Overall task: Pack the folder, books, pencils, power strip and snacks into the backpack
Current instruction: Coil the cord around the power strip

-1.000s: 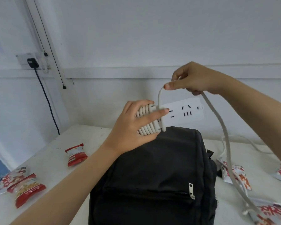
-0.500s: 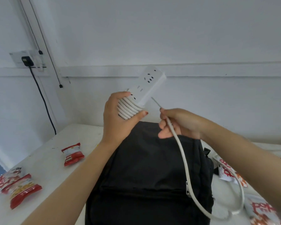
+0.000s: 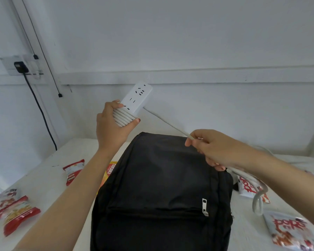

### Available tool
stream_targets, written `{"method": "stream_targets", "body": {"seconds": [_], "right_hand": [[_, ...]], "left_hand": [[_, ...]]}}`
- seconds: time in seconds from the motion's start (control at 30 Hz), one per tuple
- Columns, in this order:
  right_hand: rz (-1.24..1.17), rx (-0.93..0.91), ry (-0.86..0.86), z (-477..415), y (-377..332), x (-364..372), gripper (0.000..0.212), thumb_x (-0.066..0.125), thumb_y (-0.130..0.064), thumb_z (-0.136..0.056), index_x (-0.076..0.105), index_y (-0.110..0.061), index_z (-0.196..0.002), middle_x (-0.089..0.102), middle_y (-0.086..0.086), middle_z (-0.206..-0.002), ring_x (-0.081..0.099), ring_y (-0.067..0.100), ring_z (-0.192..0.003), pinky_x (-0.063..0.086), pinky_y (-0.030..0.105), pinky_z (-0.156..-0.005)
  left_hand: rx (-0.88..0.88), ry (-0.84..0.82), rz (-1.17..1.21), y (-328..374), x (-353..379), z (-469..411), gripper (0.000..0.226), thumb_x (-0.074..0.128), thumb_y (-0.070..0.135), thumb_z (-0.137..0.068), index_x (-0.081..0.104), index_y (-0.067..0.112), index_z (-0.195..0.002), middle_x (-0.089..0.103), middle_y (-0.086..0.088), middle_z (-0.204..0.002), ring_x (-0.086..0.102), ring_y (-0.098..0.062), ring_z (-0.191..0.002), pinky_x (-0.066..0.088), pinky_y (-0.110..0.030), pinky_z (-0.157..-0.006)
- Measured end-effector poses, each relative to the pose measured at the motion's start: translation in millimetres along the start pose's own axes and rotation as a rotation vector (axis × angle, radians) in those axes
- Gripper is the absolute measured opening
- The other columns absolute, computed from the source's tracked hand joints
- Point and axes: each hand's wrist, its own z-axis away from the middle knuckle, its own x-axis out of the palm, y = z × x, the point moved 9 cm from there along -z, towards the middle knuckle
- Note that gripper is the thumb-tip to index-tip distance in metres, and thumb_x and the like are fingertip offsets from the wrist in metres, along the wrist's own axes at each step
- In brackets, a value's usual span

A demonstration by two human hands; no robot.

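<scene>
A black backpack (image 3: 161, 187) lies flat on the white table (image 3: 49, 163) in front of me, its zips shut. My left hand (image 3: 111, 127) holds a white power strip (image 3: 136, 96) above the backpack's far left corner, with several turns of its white cord (image 3: 124, 117) wound around the lower end. My right hand (image 3: 212, 147) pinches the loose stretch of cord, pulled taut from the strip; the rest loops down at the right. Red snack packs (image 3: 73, 171) lie left of the backpack and white ones (image 3: 290, 230) to the right. An orange pack (image 3: 110, 169) peeks from under the backpack.
More red snack packs (image 3: 13, 212) lie near the table's left edge. A wall socket (image 3: 20, 66) with a black plug and cable hangs on the wall at the far left. The white wall stands close behind the table.
My right hand went from high above the strip down to the right, drawing the cord taut. The left hand tilted the strip from lying sideways to pointing up and right.
</scene>
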Motion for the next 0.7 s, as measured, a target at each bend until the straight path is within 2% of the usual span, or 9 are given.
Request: {"method": "stream_targets", "body": {"seconds": [0.13,0.2,0.27,0.4,0.47,0.5,0.53,0.63,0.7], "right_hand": [[0.715,-0.167,0.139,15,-19,-9,0.018,0.033,-0.017,-0.098,0.049,-0.026,-0.100,0.054,-0.002,-0.083,0.049,0.017,-0.072,0.039,0.029,-0.061],[0.966,-0.205,0.212,26,-30,-9,0.024,0.034,-0.010,-0.092,0.046,-0.026,-0.104,0.050,-0.001,-0.084,0.044,0.019,-0.069,0.030,0.027,-0.056],[1.123,-0.276,0.209,35,-43,-1,0.031,0.036,-0.004,-0.087,0.045,-0.026,-0.108,0.042,-0.002,-0.079,0.036,0.016,-0.057,0.022,0.026,-0.048],[1.331,-0.472,0.233,55,-77,2,0.046,0.025,0.001,-0.082,0.041,-0.027,-0.115,0.027,-0.001,-0.074,0.028,0.014,-0.050,0.015,0.028,-0.045],[1.412,-0.572,0.307,62,-96,-6,0.060,0.014,-0.001,-0.073,0.040,-0.031,-0.118,0.029,-0.001,-0.076,0.029,0.015,-0.050,0.014,0.028,-0.044],[1.438,-0.600,0.365,61,-102,-14,0.063,0.015,-0.001,-0.071,0.041,-0.033,-0.119,0.032,-0.001,-0.078,0.031,0.016,-0.049,0.013,0.028,-0.043],[1.457,-0.614,0.431,59,-107,-24,0.061,0.022,0.001,-0.072,0.046,-0.034,-0.116,0.036,-0.002,-0.077,0.032,0.018,-0.048,0.011,0.026,-0.043],[1.468,-0.605,0.578,42,-117,-58,0.036,0.063,0.001,-0.072,0.062,-0.029,-0.093,0.044,-0.002,-0.063,0.028,0.021,-0.040,0.005,0.016,-0.047],[1.404,-0.648,0.627,28,-118,-75,0.021,0.065,-0.006,-0.081,0.065,-0.024,-0.091,0.054,0.000,-0.062,0.034,0.023,-0.039,0.008,0.014,-0.049]], "left_hand": [[0.008,-0.059,-0.041,9,15,0,0.061,0.083,0.036,-0.063,0.045,0.025,-0.110,0.046,0.015,-0.135,0.043,-0.012,-0.104,0.041,-0.030,-0.071],[0.029,-0.088,-0.050,15,22,0,0.058,0.083,0.033,-0.062,0.046,0.027,-0.106,0.049,0.022,-0.122,0.046,-0.015,-0.103,0.038,-0.027,-0.068],[0.051,-0.110,-0.074,21,29,1,0.057,0.082,0.033,-0.060,0.047,0.028,-0.104,0.048,0.022,-0.108,0.047,-0.016,-0.099,0.037,-0.027,-0.065],[0.142,-0.216,-0.175,34,45,8,0.063,0.081,0.036,-0.060,0.047,0.028,-0.112,0.055,0.012,-0.104,0.047,-0.017,-0.096,0.035,-0.028,-0.063],[0.178,-0.299,-0.163,40,54,15,0.076,0.081,0.038,-0.058,0.040,0.031,-0.121,0.056,0.011,-0.111,0.047,-0.013,-0.096,0.037,-0.027,-0.066],[0.186,-0.340,-0.140,44,57,19,0.083,0.082,0.038,-0.057,0.036,0.032,-0.126,0.055,0.012,-0.114,0.046,-0.010,-0.096,0.036,-0.027,-0.068],[0.196,-0.372,-0.116,47,59,23,0.088,0.082,0.038,-0.057,0.032,0.032,-0.129,0.054,0.014,-0.115,0.044,-0.008,-0.097,0.036,-0.026,-0.070],[0.270,-0.425,-0.077,61,59,36,0.098,0.083,0.038,-0.057,0.020,0.039,-0.132,0.046,0.022,-0.111,0.044,-0.005,-0.100,0.036,-0.026,-0.076],[0.349,-0.457,-0.081,70,57,46,0.101,0.083,0.038,-0.059,0.014,0.044,-0.133,0.043,0.023,-0.112,0.042,-0.003,-0.100,0.035,-0.025,-0.078]]}}
